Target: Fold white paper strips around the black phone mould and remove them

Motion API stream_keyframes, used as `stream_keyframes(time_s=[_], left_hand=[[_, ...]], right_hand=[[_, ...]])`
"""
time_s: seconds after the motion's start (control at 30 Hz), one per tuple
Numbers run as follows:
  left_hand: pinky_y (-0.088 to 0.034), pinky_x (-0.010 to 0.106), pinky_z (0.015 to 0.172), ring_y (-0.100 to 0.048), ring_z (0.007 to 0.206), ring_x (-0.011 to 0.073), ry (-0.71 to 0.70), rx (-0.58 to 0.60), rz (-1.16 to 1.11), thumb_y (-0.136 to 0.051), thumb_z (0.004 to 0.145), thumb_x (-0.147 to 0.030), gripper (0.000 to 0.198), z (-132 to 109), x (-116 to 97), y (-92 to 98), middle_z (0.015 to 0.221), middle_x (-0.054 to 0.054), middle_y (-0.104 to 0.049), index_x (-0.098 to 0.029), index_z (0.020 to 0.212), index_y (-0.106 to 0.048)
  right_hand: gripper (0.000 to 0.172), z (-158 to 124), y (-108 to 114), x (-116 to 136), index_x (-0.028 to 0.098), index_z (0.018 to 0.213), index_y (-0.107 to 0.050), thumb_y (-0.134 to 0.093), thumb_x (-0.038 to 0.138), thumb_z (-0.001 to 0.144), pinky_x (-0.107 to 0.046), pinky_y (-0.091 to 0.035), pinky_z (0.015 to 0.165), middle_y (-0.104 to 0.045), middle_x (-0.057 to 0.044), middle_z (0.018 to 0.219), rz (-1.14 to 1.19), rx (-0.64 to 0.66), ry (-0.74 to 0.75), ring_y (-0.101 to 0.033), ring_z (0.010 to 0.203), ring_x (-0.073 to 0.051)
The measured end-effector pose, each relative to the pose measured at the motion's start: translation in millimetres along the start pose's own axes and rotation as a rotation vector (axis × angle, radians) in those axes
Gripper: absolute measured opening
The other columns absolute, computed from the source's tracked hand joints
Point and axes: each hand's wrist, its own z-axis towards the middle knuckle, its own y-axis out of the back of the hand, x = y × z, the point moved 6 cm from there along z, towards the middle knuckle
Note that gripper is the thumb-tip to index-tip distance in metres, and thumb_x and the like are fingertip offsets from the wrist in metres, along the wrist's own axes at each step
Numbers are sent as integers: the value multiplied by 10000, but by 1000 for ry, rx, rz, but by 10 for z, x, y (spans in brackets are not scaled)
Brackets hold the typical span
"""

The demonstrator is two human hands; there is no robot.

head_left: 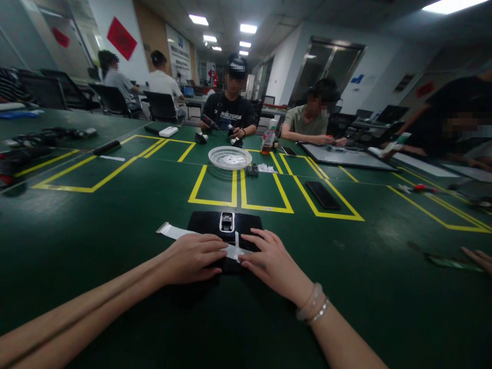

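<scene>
A black flat panel [203, 221] lies on the green table before me, with a silver-framed rectangular socket [227, 222] near its far edge. Across it runs a whitish flat strip [173, 231], perhaps a ribbon cable, with a metallic connector-like left end. A narrow white piece [237, 240] stands out from the strip near its right end. My left hand [196, 256] rests flat over the strip and the panel's left side, fingers stretched rightward. With fingers spread, my right hand [269, 259] covers the panel's right side, its fingertips touching the strip's right end.
Yellow tape outlines [213, 201] mark the table beyond the panel. A white round basket [229, 158], a dark phone [323, 195] and a bottle [267, 141] stand farther off. Two people sit across the table; one holds a power drill [209, 122]. Another person's hand [478, 260] shows at right.
</scene>
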Motion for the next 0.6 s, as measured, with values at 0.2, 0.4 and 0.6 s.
stream_keyframes(time_s=[0.2, 0.4, 0.6], left_hand=[[-556, 349, 824, -662, 1021, 253, 18, 53, -7, -613, 931, -289, 259, 18, 3, -77, 1161, 87, -687, -160, 1141, -695], [-556, 298, 710, -690, 939, 232, -30, 7, 48, -562, 954, -277, 231, 23, -66, -49, 1097, 81, -712, -152, 1094, -696], [-538, 269, 631, -703, 892, 214, -47, -5, 81, -550, 976, -293, 223, 23, -81, -33, 1066, 63, -723, -153, 1029, -716]], right_hand=[[134, -1, 56, 18, 343, 957, -768, -671, 284, 887, -610, -304, 1117, -645, -16, 1308, -60, -33, 2, -472, 1331, -291], [119, -11, 98, -22, 334, 933, -775, -726, 284, 836, -649, -282, 1109, -638, -34, 1321, -139, -28, -24, -461, 1337, -324], [171, -24, 79, -28, 340, 987, -761, -711, 248, 852, -650, -264, 1125, -617, -29, 1348, -177, -13, -16, -442, 1357, -315]])
